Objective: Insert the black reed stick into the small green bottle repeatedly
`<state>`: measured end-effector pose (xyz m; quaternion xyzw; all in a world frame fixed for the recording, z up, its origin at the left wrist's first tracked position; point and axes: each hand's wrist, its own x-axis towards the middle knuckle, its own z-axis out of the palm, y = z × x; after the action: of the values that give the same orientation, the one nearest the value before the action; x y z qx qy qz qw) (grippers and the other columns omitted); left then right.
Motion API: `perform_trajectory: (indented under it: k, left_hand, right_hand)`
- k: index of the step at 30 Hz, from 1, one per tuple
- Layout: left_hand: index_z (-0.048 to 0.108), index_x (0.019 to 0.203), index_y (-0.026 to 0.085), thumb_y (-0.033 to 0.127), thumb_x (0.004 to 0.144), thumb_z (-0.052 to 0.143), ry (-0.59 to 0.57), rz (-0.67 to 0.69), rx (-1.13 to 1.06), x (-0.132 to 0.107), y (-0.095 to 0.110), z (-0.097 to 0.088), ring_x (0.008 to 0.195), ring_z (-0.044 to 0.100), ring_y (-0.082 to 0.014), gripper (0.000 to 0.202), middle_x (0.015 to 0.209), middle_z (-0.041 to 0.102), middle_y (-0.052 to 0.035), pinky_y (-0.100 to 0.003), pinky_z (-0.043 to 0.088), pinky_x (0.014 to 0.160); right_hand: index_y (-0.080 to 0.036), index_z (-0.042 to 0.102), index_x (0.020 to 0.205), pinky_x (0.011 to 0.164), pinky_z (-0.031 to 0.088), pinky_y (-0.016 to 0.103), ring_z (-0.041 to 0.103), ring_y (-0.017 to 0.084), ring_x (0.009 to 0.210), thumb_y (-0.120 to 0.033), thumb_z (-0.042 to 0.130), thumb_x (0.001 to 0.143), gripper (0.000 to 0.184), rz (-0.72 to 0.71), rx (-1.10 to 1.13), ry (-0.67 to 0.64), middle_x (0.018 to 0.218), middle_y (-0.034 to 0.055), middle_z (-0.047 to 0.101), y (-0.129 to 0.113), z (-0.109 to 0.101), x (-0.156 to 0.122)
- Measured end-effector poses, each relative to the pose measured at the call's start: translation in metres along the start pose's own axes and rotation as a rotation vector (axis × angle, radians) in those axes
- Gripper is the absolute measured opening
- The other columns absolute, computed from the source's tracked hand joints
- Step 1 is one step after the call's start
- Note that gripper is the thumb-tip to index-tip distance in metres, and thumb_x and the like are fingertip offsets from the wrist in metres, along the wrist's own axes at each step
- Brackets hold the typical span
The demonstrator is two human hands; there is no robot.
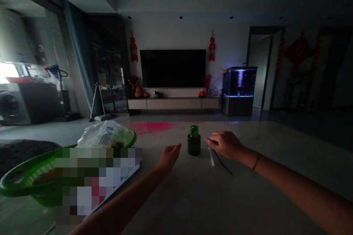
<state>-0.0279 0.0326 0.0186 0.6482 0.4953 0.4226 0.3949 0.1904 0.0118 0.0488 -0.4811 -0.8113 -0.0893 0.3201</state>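
Observation:
A small dark green bottle point(194, 144) with a shiny green cap stands upright on the table point(198, 194). My left hand point(168, 157) reaches toward it from the left, fingers stretched out and slightly apart, holding nothing and a little short of the bottle. My right hand point(224, 144) hovers just right of the bottle with fingers curled loosely, fingertips pointing at the bottle. Under the right hand lies a thin white stick with a dark cord point(217, 159); whether the fingers touch it I cannot tell.
A green plastic basket point(27, 180) with a white plastic bag point(103, 135) sits at the table's left, next to a blurred sheet. Beyond the table are a wall television point(173, 68), a low cabinet point(173, 103) and a lit fish tank point(239, 87).

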Motion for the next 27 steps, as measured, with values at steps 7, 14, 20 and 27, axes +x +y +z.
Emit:
perform_trajectory:
  k: [7,14,20,27]
  left_hand:
    - [0.029,0.049,0.020,0.066,0.063,0.037,0.080,-0.003,0.099,-0.017,-0.032,-0.008,0.042,0.021,-0.0066,0.050,0.045,0.024,0.0071,-0.022,0.015,0.042]
    - [0.029,0.049,0.019,0.071,0.061,0.035,0.092,-0.008,0.103,-0.027,-0.022,-0.009,0.044,0.024,-0.0074,0.053,0.047,0.025,0.0062,-0.023,0.018,0.045]
    - [0.031,0.050,0.019,0.072,0.061,0.034,0.049,-0.040,0.124,-0.030,-0.019,-0.009,0.043,0.027,-0.0079,0.054,0.045,0.028,0.0057,-0.022,0.019,0.044]
    - [0.034,0.049,0.019,0.068,0.065,0.033,0.020,-0.049,0.133,-0.029,-0.021,-0.009,0.042,0.030,-0.0085,0.052,0.043,0.031,0.0052,-0.022,0.022,0.044]
  right_hand:
    - [-0.019,0.047,0.095,0.070,0.040,0.029,0.052,0.017,0.081,-0.041,0.054,0.070,0.034,0.184,0.255,0.153,0.090,0.0067,0.053,0.011,0.050,0.017]
    - [-0.018,0.033,0.115,0.084,0.038,0.037,0.049,0.023,0.098,-0.050,0.065,0.053,0.076,0.480,0.638,0.224,0.108,0.0109,0.047,0.009,0.106,0.035]
    - [-0.020,0.034,0.112,0.082,0.039,0.035,0.051,0.021,0.092,-0.041,0.069,0.051,0.073,0.462,0.797,0.317,0.101,0.0072,0.050,0.001,0.114,0.040]
    - [-0.016,0.043,0.103,0.080,0.042,0.033,0.053,0.019,0.091,-0.039,0.071,0.050,0.064,0.379,0.993,0.351,0.101,0.0091,0.052,0.003,0.100,0.062]
